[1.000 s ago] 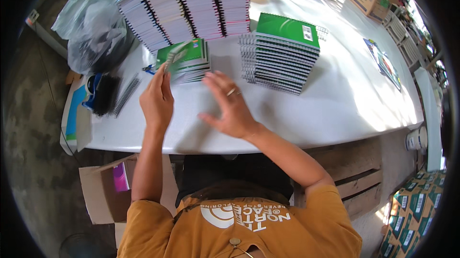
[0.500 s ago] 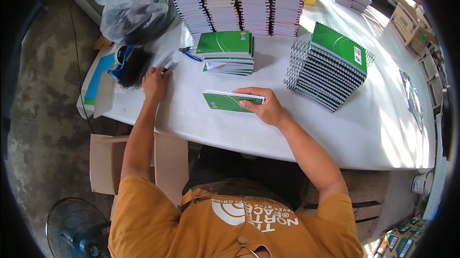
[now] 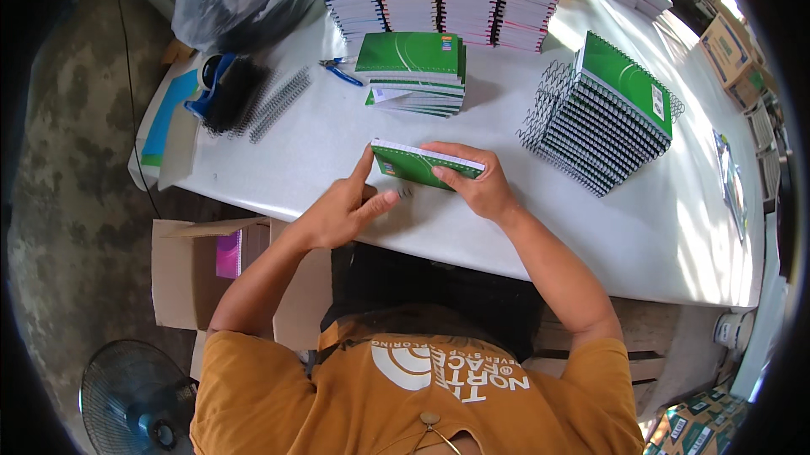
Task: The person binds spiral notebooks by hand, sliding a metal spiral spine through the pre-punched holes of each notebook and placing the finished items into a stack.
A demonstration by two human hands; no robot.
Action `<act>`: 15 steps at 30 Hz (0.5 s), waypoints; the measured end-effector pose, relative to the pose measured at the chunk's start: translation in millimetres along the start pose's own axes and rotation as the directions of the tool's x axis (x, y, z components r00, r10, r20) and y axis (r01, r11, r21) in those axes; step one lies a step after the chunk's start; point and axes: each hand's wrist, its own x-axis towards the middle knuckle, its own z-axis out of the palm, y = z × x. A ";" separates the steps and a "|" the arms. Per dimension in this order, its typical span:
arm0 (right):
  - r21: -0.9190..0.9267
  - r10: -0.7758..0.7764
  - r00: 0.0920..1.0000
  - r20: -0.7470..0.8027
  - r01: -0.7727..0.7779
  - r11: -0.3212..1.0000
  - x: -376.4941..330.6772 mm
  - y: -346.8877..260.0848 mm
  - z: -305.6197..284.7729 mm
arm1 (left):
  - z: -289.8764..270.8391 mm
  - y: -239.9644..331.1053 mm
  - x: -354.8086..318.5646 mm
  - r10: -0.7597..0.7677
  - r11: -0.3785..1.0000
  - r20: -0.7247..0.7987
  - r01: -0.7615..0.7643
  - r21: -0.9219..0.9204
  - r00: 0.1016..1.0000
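A white table (image 3: 591,227) fills the view, with loose black spiral coils (image 3: 278,105) at its left. The left hand (image 3: 342,210) rests half-closed at the near edge of a green notebook (image 3: 418,164), thumb against it, apparently pinching a small coil. The right hand (image 3: 477,181) grips the notebook's right end, tilting it. Binding seems under way; next the coil must meet the punched edge.

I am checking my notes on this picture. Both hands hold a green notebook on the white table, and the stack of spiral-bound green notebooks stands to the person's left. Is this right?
Not quite. In the head view, the stack of spiral-bound green notebooks stands to the person's right, not left. The rest holds: the left hand and right hand hold a green notebook on the white table.
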 end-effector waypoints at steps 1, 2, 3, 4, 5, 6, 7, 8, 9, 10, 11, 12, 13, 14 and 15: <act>-0.010 0.007 1.000 -0.001 -0.007 1.000 -1.3 0.8 0.1 | -1.2 -5.6 3.3 0.019 0.998 -0.126 -0.027 -0.062 0.992; 0.000 0.023 1.000 -0.004 -0.023 1.000 -1.8 -0.1 0.8 | -5.4 -12.3 6.5 0.026 0.991 -0.254 -0.057 -0.118 0.967; 0.008 0.039 0.999 -0.009 -0.039 0.999 -1.5 -1.0 0.8 | -10.3 -18.5 9.6 0.048 0.994 -0.273 -0.072 -0.078 0.961; 0.015 0.056 0.998 -0.014 -0.055 0.998 -1.6 -1.7 0.7 | -15.5 -24.4 12.2 0.071 0.996 -0.292 -0.086 -0.037 0.954; 0.020 0.053 0.999 -0.012 -0.053 0.998 -0.8 -1.9 0.7 | -19.5 -26.3 13.5 0.096 0.995 -0.310 -0.098 0.009 0.946; 0.025 0.050 0.999 -0.010 -0.050 0.998 -0.4 -2.2 0.4 | -19.2 -25.8 14.5 0.086 0.996 -0.333 -0.086 0.015 0.939; 0.029 0.047 0.999 -0.008 -0.047 0.998 -0.4 -2.5 0.3 | -17.5 -23.1 15.6 0.077 0.997 -0.356 -0.074 0.020 0.931; 0.021 0.034 0.999 -0.002 -0.034 0.999 -0.4 -2.5 0.5 | -17.3 -21.1 16.6 0.069 0.998 -0.379 -0.063 0.028 0.923; 0.012 0.022 1.000 0.003 -0.022 1.000 -0.5 -2.1 0.5 | -17.9 -21.4 18.1 0.059 0.998 -0.383 -0.058 0.014 0.922; 0.003 0.009 1.000 0.009 -0.009 1.000 -0.6 -1.7 0.5 | -18.0 -22.9 20.4 0.050 0.999 -0.387 -0.054 0.000 0.921; 0.000 0.012 1.000 0.018 -0.012 1.000 -1.0 -0.7 0.3 | -17.9 -24.5 23.0 0.040 0.999 -0.390 -0.050 -0.015 0.920; -0.003 0.016 0.999 0.027 -0.016 1.000 -1.1 0.5 -0.2 | -20.1 -26.6 26.4 0.000 0.991 -0.360 -0.048 -0.124 0.933; -0.006 0.019 0.999 0.037 -0.019 1.000 -1.2 1.1 -0.5 | -23.8 -29.2 30.2 -0.037 0.972 -0.325 -0.041 -0.231 0.945; -0.010 0.023 0.999 0.041 -0.022 1.000 -1.4 1.0 -1.1 | -25.7 -29.3 32.6 -0.069 0.941 -0.284 -0.032 -0.336 0.956; -0.013 0.026 0.999 0.046 -0.026 1.000 -1.4 1.0 -1.6 | -29.3 -21.7 30.2 -0.002 0.903 -0.243 -0.103 -0.417 0.970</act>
